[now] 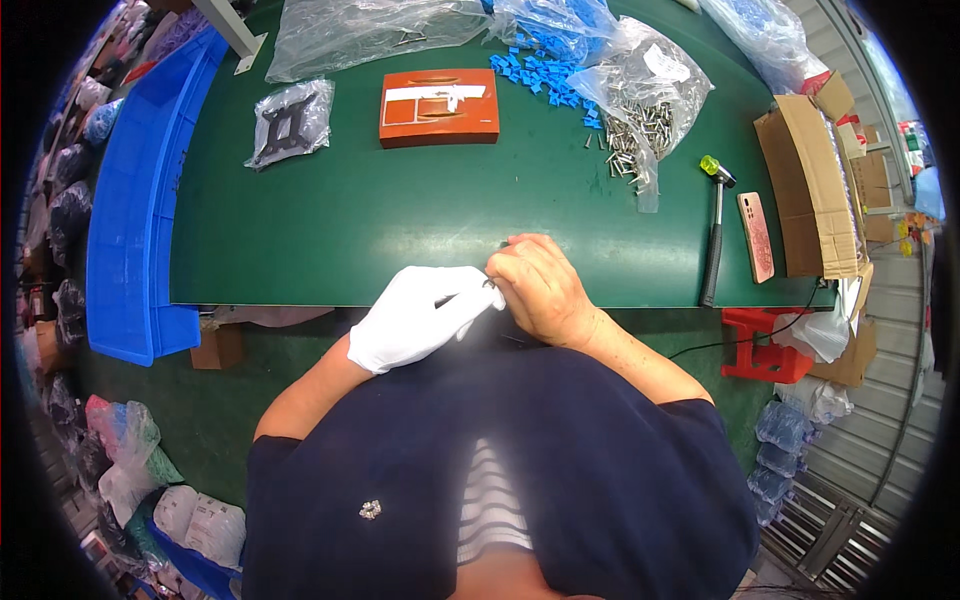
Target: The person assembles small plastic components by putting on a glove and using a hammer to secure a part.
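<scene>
My left hand [418,318], in a white glove, and my bare right hand [545,290] meet at the near edge of the green table [400,210]. The fingers of both are closed together around something small, of which only a dark, shiny bit shows between the fingertips; I cannot make out its kind. Beyond my hands lies an orange box [438,125] with a white picture on it. To its left is a black bracket-like part [290,125] in a clear bag. Metal screws or pins [640,130] spill from a clear bag, beside a heap of small blue plastic pieces [545,75].
A hammer [714,235] with a yellow-green head and a pink phone [756,238] lie at the right, by an open cardboard box [805,190]. A long blue bin [140,210] stands along the left edge. Under the table's right side is a red stool [755,350].
</scene>
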Demonstrator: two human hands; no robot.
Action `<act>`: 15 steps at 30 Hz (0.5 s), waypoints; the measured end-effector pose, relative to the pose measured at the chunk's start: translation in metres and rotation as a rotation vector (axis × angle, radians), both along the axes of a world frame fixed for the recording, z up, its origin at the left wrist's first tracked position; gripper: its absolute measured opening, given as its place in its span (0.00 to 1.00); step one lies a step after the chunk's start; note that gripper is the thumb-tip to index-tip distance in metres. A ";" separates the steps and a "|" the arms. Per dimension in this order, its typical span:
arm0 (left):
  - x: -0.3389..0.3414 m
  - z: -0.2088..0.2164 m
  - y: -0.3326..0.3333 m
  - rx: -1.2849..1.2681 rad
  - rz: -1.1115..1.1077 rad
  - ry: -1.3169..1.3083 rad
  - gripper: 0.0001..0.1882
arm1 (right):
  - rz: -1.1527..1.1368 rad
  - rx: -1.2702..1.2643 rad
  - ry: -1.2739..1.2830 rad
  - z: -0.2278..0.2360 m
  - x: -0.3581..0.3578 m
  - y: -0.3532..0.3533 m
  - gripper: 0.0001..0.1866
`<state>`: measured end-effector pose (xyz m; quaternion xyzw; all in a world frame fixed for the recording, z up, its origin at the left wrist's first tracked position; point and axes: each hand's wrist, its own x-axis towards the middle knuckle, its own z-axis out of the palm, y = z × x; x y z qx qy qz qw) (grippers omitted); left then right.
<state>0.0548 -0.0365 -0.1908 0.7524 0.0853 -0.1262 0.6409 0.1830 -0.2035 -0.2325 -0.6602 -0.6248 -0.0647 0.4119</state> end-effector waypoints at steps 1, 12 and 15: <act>0.001 0.000 -0.001 0.131 -0.002 -0.105 0.10 | -0.006 -0.002 -0.006 -0.001 0.000 0.000 0.15; -0.007 -0.003 -0.002 0.051 0.045 -0.073 0.09 | -0.029 -0.010 -0.097 0.006 -0.001 0.000 0.15; -0.007 -0.004 -0.002 0.054 0.013 -0.092 0.09 | -0.018 -0.022 -0.104 0.004 -0.001 -0.002 0.15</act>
